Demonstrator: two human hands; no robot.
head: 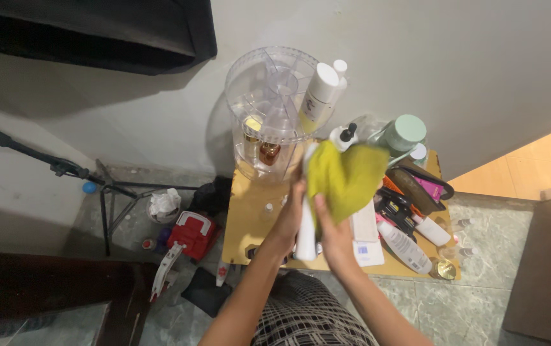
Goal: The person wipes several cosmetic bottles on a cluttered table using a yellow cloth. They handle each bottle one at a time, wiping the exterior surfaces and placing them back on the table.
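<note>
Left hand [290, 214] clamped on white bottle [306, 234], frame centre above surface [246, 218]; right hand [333, 234] grips yellow-green cloth [347, 176] against it. Judgement: hold bottle steady, wipe lengthwise

I'm looking into a corner of a home, likely a bedroom: a small wooden table [250, 218] against a plain wall, crowded with cosmetic bottles [403, 247], a clear organizer [256, 83] holding more, and a tiled floor [480, 295] with household clutter.
</note>
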